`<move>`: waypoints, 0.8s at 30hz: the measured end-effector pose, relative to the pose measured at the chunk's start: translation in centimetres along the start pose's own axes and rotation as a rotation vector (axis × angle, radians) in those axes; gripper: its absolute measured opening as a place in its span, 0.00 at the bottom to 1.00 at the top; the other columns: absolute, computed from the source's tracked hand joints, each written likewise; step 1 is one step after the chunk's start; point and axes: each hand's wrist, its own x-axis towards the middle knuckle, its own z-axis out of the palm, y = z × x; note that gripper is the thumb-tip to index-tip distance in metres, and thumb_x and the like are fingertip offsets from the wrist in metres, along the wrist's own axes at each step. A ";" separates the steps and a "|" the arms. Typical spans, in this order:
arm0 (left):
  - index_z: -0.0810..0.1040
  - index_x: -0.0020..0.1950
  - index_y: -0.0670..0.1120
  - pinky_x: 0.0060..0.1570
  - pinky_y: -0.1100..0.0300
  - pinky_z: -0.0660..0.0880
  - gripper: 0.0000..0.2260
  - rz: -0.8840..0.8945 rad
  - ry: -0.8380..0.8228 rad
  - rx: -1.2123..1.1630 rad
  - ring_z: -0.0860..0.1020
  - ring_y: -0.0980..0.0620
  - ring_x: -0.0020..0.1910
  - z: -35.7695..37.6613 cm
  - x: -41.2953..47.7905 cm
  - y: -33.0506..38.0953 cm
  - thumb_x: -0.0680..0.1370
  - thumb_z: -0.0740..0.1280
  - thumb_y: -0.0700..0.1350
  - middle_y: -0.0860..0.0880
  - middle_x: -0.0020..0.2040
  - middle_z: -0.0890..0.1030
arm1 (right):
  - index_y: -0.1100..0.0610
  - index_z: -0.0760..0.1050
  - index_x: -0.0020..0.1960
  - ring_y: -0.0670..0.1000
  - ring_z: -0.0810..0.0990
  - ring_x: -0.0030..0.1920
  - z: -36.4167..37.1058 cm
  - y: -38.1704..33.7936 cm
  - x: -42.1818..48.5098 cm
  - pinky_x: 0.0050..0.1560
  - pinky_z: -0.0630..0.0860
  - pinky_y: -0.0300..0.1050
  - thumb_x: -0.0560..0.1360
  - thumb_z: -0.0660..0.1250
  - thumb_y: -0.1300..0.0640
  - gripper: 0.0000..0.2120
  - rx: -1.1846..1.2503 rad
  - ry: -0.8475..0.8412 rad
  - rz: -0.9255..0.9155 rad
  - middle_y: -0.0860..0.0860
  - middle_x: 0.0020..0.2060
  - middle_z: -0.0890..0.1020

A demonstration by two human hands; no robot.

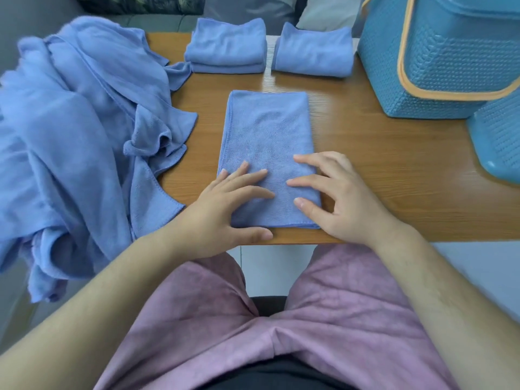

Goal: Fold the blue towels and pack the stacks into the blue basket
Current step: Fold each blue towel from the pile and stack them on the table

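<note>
The folded blue towel [267,130] lies flat mid-worktop [380,170], its long axis running 6 to 12 o'clock. The left hand [225,204] and right hand [340,198] press its near end, fingers spread and gripping nothing, fingertips pointing inward. The blue basket [439,60] stands at 2 o'clock. The folded stack [225,46] at 12 seems two towels deep.

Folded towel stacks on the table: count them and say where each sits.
2. The left stack lies at the far edge of the table; the right stack sits beside it, near the blue basket. More may be hidden inside the basket.
</note>
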 end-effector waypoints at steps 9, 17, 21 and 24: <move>0.83 0.56 0.46 0.76 0.42 0.59 0.11 0.077 0.175 0.042 0.64 0.47 0.78 0.7 0.1 -0.3 0.76 0.74 0.49 0.51 0.71 0.75 | 0.52 0.83 0.62 0.56 0.71 0.68 -0.4 -0.2 -0.2 0.69 0.68 0.57 0.74 0.73 0.38 0.23 0.013 -0.023 -0.067 0.50 0.68 0.76; 0.82 0.58 0.44 0.77 0.48 0.60 0.11 0.032 0.220 0.024 0.67 0.50 0.76 0.8 0.3 -0.3 0.79 0.70 0.48 0.53 0.69 0.78 | 0.55 0.80 0.65 0.57 0.71 0.69 -0.9 -0.3 0.0 0.71 0.67 0.56 0.68 0.76 0.53 0.26 0.020 -0.051 -0.158 0.52 0.69 0.75; 0.81 0.62 0.44 0.77 0.50 0.61 0.14 0.018 0.252 0.005 0.68 0.52 0.75 0.7 0.2 0.0 0.79 0.70 0.48 0.54 0.67 0.79 | 0.57 0.82 0.60 0.55 0.77 0.64 -0.5 -0.1 0.2 0.65 0.72 0.57 0.68 0.73 0.61 0.20 0.046 -0.002 -0.184 0.52 0.63 0.79; 0.81 0.62 0.44 0.75 0.54 0.62 0.16 0.039 0.268 -0.012 0.69 0.52 0.74 0.5 0.2 0.1 0.77 0.73 0.49 0.54 0.65 0.80 | 0.59 0.82 0.57 0.53 0.81 0.57 0.1 0.0 0.3 0.58 0.76 0.56 0.73 0.74 0.65 0.13 0.118 0.063 -0.125 0.50 0.55 0.84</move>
